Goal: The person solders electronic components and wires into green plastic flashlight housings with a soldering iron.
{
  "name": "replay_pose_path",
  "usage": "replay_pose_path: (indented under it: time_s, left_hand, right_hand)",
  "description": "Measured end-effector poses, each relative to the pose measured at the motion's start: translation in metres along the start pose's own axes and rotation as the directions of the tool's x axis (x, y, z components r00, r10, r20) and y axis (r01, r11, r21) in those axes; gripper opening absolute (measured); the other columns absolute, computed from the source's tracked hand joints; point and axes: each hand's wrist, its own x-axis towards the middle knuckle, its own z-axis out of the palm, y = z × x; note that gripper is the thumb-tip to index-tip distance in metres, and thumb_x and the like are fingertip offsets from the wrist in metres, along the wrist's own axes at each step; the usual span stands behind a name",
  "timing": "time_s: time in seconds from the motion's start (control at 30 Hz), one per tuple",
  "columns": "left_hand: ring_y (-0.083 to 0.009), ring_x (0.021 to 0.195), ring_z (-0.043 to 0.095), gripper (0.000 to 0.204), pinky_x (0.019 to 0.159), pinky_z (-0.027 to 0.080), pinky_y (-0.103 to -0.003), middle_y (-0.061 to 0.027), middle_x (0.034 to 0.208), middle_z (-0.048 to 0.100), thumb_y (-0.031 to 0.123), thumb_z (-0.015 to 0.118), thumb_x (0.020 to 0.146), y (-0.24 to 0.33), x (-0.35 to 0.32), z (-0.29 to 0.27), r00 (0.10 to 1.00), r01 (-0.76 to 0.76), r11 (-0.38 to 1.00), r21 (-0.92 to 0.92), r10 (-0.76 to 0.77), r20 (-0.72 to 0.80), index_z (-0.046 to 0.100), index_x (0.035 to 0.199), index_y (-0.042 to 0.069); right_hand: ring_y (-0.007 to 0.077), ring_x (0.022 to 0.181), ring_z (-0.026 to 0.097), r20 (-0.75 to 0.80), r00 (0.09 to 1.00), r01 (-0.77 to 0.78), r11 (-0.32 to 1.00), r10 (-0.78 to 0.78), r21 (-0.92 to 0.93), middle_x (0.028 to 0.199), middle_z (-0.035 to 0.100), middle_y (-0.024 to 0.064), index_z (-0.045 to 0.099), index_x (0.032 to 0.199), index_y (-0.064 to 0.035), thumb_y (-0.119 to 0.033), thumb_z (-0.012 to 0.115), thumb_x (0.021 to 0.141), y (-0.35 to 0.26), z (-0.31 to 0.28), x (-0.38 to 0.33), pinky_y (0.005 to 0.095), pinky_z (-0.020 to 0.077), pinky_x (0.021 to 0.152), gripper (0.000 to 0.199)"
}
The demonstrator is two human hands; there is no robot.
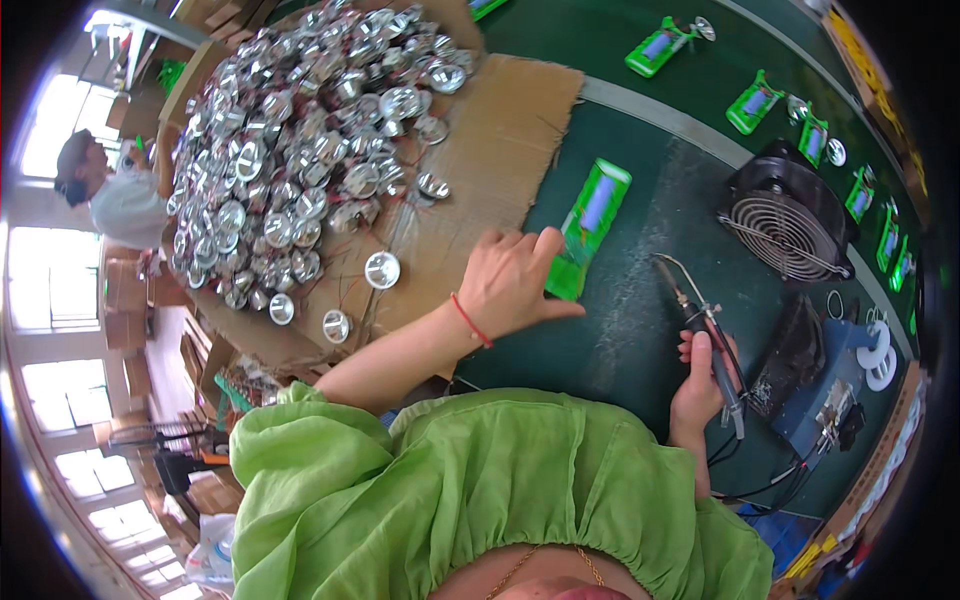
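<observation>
My left hand (508, 284), a red cord round its wrist, reaches over the bench with thumb and index finger spread apart. Nothing shows between them. Beside its fingertips lies a bright green plastic housing (597, 215) with a violet-blue cylindrical cell in it; I cannot tell whether the fingers touch it. Gripped in my right hand (697, 385) is a soldering iron (711, 350) with a dark handle and a thin curved metal tube along it. Its tip points up and away over the green bench top (640, 280).
A large heap of silver reflector cups (290, 150) with wires covers the cardboard (500, 150) at left. A black fan (785, 220) stands at right, near a blue soldering unit (825, 400) and white spool (876, 355). More green housings (655, 50) line the far side. Another person (120, 190) is at far left.
</observation>
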Motion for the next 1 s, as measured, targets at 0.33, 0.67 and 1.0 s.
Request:
replay_pose_path:
  time_s: [0.33, 0.67, 1.0]
  left_hand:
    - [-0.0306, 0.066, 0.062, 0.03, 0.062, 0.049, -0.037, -0.011, 0.074, 0.065, 0.039, 0.069, 0.078, -0.11, -0.048, -0.057, 0.832, 0.552, 0.826, 0.113, -0.537, -0.137, 0.072, 0.083, 0.01]
    - [-0.0107, 0.073, 0.063, 0.016, 0.066, 0.049, -0.025, -0.007, 0.08, 0.07, 0.015, 0.068, 0.082, -0.088, -0.002, -0.034, 0.883, 0.274, 0.677, -0.683, -0.459, -0.1, 0.071, 0.09, 0.001]
    - [-0.0137, 0.064, 0.058, 0.012, 0.058, 0.045, -0.027, -0.0077, 0.076, 0.062, 0.012, 0.07, 0.08, -0.018, -0.018, 0.015, 0.975, 0.164, 0.803, -0.573, -0.22, -0.03, 0.069, 0.08, -0.001]
  right_hand:
    - [0.0124, 0.069, 0.061, 0.047, 0.994, 0.099, 0.995, -0.099, -0.005, 0.085, 0.066, 0.0134, 0.059, 0.105, 0.0055, -0.005, 0.059, 0.088, -0.008, 0.009, -0.017, 0.0219, 0.0487, 0.062, 0.02]
    - [0.0126, 0.07, 0.06, 0.15, 0.983, 0.109, 0.994, -0.104, -0.023, 0.086, 0.066, 0.0144, 0.058, 0.108, 0.0058, -0.007, 0.06, 0.088, -0.026, 0.023, -0.037, 0.0222, 0.049, 0.064, 0.024]
    - [0.0094, 0.067, 0.062, 0.239, 0.958, 0.184, 0.979, -0.159, -0.087, 0.078, 0.067, 0.0065, 0.065, 0.098, 0.0019, -0.006, 0.073, 0.077, -0.012, 0.05, -0.028, 0.0214, 0.0483, 0.061, 0.024]
